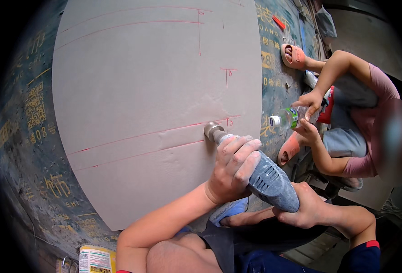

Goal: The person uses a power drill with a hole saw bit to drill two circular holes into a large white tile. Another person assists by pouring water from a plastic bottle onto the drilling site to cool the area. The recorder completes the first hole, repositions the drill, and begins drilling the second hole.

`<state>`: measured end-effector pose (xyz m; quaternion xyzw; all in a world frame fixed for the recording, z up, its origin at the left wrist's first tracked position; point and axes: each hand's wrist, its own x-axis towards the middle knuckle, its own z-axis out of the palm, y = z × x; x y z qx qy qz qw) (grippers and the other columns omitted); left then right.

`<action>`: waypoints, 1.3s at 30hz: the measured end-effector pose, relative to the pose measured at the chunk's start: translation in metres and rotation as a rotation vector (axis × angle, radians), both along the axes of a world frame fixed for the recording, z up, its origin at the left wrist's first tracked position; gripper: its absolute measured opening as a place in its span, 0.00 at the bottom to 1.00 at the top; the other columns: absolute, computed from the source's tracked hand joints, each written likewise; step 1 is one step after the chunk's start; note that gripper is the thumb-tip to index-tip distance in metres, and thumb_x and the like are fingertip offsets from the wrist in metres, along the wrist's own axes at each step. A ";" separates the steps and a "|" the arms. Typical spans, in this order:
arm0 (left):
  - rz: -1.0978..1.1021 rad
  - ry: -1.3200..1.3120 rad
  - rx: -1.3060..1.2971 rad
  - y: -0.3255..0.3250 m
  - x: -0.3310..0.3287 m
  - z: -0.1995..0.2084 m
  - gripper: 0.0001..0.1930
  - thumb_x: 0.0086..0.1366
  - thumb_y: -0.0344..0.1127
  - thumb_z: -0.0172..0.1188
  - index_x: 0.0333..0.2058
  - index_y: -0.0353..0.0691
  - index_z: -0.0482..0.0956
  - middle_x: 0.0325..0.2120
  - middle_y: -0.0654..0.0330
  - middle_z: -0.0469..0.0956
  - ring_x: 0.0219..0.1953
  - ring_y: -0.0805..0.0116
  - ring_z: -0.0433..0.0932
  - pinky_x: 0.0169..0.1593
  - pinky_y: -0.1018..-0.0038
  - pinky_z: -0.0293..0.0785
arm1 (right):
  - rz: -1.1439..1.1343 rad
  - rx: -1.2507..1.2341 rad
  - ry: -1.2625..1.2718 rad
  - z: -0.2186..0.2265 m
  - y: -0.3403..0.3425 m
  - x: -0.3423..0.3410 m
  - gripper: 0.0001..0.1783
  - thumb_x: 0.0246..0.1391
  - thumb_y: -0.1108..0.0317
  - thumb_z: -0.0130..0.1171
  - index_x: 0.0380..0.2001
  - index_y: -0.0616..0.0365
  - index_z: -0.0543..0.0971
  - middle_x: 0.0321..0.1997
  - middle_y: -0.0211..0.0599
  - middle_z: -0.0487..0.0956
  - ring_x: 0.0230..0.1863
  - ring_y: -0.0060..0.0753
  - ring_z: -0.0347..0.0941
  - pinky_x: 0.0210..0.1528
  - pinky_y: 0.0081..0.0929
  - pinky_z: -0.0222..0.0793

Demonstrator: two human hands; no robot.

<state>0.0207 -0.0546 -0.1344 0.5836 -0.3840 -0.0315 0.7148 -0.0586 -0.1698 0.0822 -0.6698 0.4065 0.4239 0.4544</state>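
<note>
Left hand (234,172) and right hand (304,205) are both clamped on the same power tool (273,181): the left wraps its front end behind the bit, while the right grips its rear. Dusty and blue-grey, with slots in its side, the tool slants up and to the left over the right part of a large pale slab (132,91). Its cylindrical metal bit (212,131) sits at the right end of a strip between 2 red lines; whether it touches the surface, I cannot tell. Below the tool is a blue shoe (230,211). More red lines mark the slab's far part. A dark printed floor sheet (32,159) lies beneath it, with a yellow-and-white container (96,260) near the lower left corner. At right, a co-worker in pink (382,84) and 2 orange sandals (292,57) crouches, 2 hands around a clear bottle (296,117) with a white cap. Farther off lies a red object (279,22).
</note>
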 end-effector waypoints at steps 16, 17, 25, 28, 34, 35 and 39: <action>-0.085 0.015 -0.024 0.002 0.020 0.005 0.28 0.59 0.29 0.69 0.57 0.37 0.69 0.52 0.47 0.81 0.53 0.46 0.81 0.58 0.46 0.77 | 0.071 -0.075 -0.015 0.003 -0.001 0.017 0.18 0.45 0.64 0.70 0.38 0.62 0.81 0.32 0.39 0.87 0.35 0.38 0.86 0.45 0.35 0.81; -0.071 0.005 -0.033 0.001 0.020 0.002 0.27 0.59 0.28 0.68 0.56 0.37 0.69 0.52 0.47 0.81 0.53 0.46 0.81 0.58 0.46 0.77 | 0.071 -0.073 -0.006 0.004 0.000 0.019 0.18 0.45 0.64 0.70 0.39 0.62 0.81 0.32 0.39 0.87 0.36 0.39 0.87 0.45 0.35 0.81; 0.022 0.004 -0.078 -0.004 0.017 -0.007 0.24 0.61 0.25 0.67 0.54 0.36 0.69 0.50 0.46 0.82 0.50 0.46 0.83 0.55 0.48 0.81 | 0.111 -0.032 0.060 0.009 0.000 0.032 0.24 0.47 0.62 0.72 0.46 0.62 0.79 0.39 0.48 0.87 0.44 0.52 0.86 0.50 0.42 0.80; 0.009 -0.010 -0.088 -0.004 0.020 -0.009 0.26 0.60 0.27 0.69 0.55 0.35 0.68 0.50 0.45 0.82 0.49 0.45 0.83 0.54 0.49 0.81 | 0.106 -0.022 0.093 0.011 -0.001 0.036 0.24 0.47 0.61 0.72 0.46 0.61 0.80 0.41 0.50 0.87 0.47 0.58 0.85 0.52 0.44 0.80; 0.010 -0.032 -0.091 -0.012 0.027 -0.009 0.32 0.57 0.35 0.73 0.57 0.33 0.67 0.48 0.43 0.82 0.48 0.44 0.83 0.52 0.49 0.81 | 0.034 -0.005 0.068 0.012 -0.009 0.040 0.21 0.49 0.63 0.71 0.44 0.63 0.80 0.37 0.45 0.86 0.41 0.43 0.86 0.49 0.38 0.80; 0.017 -0.028 -0.101 -0.015 0.027 -0.010 0.32 0.58 0.36 0.71 0.57 0.32 0.68 0.48 0.43 0.81 0.48 0.43 0.83 0.52 0.48 0.80 | 0.017 -0.006 0.058 0.011 -0.010 0.041 0.21 0.50 0.64 0.71 0.44 0.64 0.80 0.36 0.44 0.86 0.40 0.39 0.86 0.48 0.37 0.79; -0.013 -0.019 -0.120 -0.024 0.034 -0.011 0.34 0.59 0.45 0.69 0.58 0.30 0.69 0.47 0.41 0.81 0.46 0.42 0.83 0.51 0.48 0.80 | -0.147 0.071 0.123 0.017 -0.020 0.049 0.18 0.55 0.66 0.69 0.44 0.67 0.80 0.32 0.36 0.84 0.36 0.24 0.79 0.44 0.29 0.77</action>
